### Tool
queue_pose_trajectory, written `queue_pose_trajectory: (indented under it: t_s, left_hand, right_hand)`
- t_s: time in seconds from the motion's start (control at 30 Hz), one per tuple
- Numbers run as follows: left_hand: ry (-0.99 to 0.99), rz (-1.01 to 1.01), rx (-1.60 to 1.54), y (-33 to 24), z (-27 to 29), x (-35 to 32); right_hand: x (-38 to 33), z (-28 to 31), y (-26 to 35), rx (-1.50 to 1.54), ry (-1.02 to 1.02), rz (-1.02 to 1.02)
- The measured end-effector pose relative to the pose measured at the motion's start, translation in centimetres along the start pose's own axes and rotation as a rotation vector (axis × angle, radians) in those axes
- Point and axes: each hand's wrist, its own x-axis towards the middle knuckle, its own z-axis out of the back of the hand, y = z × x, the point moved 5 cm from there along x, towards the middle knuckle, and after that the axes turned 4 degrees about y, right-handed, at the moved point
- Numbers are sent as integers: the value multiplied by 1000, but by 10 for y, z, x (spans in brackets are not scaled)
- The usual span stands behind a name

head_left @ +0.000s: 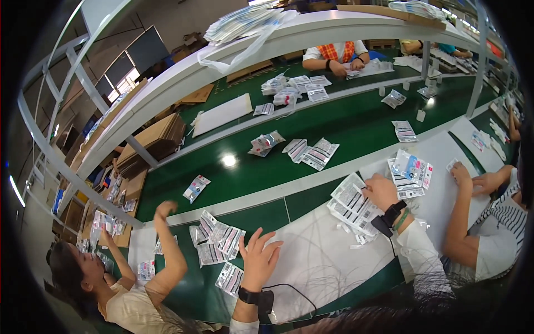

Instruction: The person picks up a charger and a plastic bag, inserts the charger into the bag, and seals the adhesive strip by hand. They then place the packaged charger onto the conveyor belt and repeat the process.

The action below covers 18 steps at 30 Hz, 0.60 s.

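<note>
My left hand [259, 260] hovers with its fingers spread and nothing in it, beside a pile of flat silver-white printed packets [208, 253]. Another such packet [228, 278] lies just left of that wrist. Out to the right, my right hand [382, 192] has its fingers closed at the upper right edge of a spread stack of printed packets [350, 207]. Its fingertips are partly hidden against the stack. Small white pieces [359, 236] lie below the stack. Blue-and-white packets [411, 170] rest just right of my right hand. Both wrists wear black devices; cables are visible.
A green conveyor belt [233, 181] with scattered packets runs beyond the white-covered table [308, 239]. Above it stretches a white shelf [311, 28]. A co-worker at left reaches toward the belt. Another works close on the right, and one sits across the belt.
</note>
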Motion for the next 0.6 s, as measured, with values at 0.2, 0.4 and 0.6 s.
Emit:
queue_pose_trajectory:
  t_s: [0.2,0.4,0.6]
  left_hand:
    - [-144,-1,-7,-5,26,-8]
    - [-135,-150,-339,-57,-6,18]
    - [174,40,-143,-49,-63,2]
  right_hand:
    - [-38,50,69,339,-230,206]
    - [-56,-61,107,640,121,350]
    - [-65,-65,152,245,351,211]
